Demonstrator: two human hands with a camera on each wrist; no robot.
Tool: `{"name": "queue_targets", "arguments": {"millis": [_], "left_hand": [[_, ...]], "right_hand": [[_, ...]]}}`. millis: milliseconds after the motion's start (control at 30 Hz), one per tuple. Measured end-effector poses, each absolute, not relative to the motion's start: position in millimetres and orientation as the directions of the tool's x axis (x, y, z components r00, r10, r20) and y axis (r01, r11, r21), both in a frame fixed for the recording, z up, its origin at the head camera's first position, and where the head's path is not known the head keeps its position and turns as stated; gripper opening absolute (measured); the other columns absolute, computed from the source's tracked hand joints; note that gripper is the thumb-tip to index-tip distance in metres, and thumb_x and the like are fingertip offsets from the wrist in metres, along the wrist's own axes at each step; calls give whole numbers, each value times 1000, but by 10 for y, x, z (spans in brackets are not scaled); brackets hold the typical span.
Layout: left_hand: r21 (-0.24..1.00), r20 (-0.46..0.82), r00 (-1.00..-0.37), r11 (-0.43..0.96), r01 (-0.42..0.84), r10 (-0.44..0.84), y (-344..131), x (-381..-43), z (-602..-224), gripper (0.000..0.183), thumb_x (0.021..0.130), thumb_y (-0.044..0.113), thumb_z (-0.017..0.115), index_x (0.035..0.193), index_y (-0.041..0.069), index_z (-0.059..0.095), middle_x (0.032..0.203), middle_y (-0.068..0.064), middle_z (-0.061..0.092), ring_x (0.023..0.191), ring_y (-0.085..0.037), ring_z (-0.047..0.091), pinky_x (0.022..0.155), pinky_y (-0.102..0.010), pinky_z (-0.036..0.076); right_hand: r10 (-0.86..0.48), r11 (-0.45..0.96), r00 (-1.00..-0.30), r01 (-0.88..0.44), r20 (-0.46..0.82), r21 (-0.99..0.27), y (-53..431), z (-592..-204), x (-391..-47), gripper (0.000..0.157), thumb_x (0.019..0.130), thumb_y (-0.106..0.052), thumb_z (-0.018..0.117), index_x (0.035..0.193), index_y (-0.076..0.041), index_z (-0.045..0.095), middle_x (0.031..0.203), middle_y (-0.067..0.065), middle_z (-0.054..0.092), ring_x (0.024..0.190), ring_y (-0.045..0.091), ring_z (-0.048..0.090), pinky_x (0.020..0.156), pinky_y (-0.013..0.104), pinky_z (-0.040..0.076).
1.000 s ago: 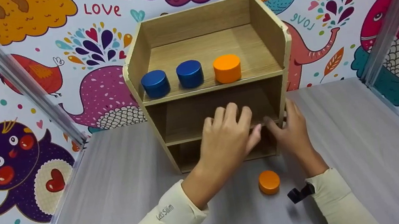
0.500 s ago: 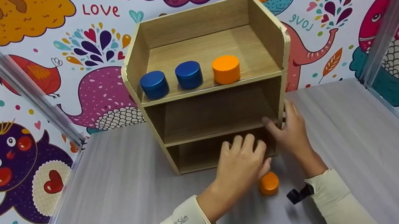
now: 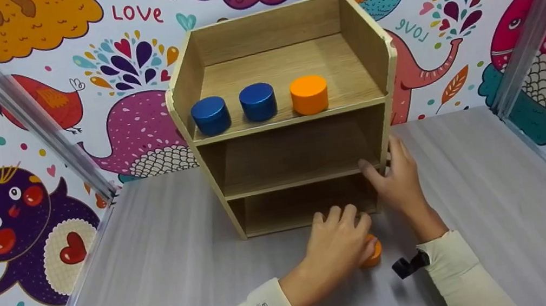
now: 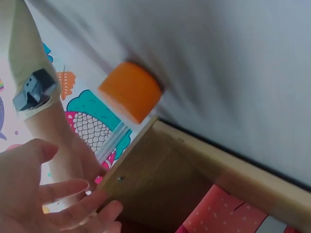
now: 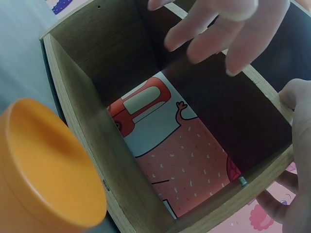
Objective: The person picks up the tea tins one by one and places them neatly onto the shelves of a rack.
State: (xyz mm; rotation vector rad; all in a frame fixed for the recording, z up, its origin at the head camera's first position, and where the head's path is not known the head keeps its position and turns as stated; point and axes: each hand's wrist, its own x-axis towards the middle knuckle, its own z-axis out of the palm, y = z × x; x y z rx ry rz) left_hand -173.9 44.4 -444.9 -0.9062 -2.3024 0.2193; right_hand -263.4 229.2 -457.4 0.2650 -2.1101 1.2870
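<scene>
A small orange cylinder (image 3: 374, 254) stands on the table in front of a wooden shelf unit (image 3: 305, 181). My left hand (image 3: 339, 241) is above and beside it, fingers loosely bent, the thumb overlapping the cylinder in the head view. In the left wrist view, a gap shows between the left hand (image 4: 46, 189) and the orange cylinder (image 4: 131, 92). With my right hand (image 3: 401, 182) I grip the unit's right side panel, thumb at the front edge and fingers along the outside. The right wrist view shows the left fingers (image 5: 214, 29) in front of the unit's opening.
On the top shelf stand two blue cylinders (image 3: 211, 116) and another orange cylinder (image 3: 309, 95) in a row. The unit's back has an opening at the lowest level. A black wrist camera (image 3: 410, 265) sits on my right sleeve. Cartoon-printed walls (image 3: 127, 61) enclose the table.
My left hand has come down from in front of the middle shelf to the orange cylinder on the table. The right hand has stayed on the side panel.
</scene>
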Motion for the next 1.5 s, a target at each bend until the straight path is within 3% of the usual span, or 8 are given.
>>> {"name": "queue_targets", "arguments": {"millis": [733,1067,1500], "left_hand": [[-291,502,-589,765,574,633,540,-1739,-4849,33,83,54,54,92,23,56,89,3,57,73,-17,60,53,-37,45],[-291,481,-596,759,583,643,538,-1737,-4950,37,83,54,53,102,23,57,91,3,55,68,-16,57,45,-33,39],[-259,459,-620,764,592,636,560,-1724,-5056,43,82,55,56,109,22,60,100,0,58,70,-17,59,48,-36,44]], "right_hand": [[161,498,-779,-466,606,-731,2294,-4572,-2644,69,80,-35,70,139,-15,41,121,11,52,106,23,55,79,52,51],[152,495,-769,-484,621,-721,2281,-4565,-2647,71,79,-34,71,140,-16,39,124,7,51,109,23,54,78,54,51],[149,504,-766,-485,625,-714,2288,-4575,-2636,70,80,-34,70,140,-19,40,124,5,51,110,23,53,79,53,51]]}}
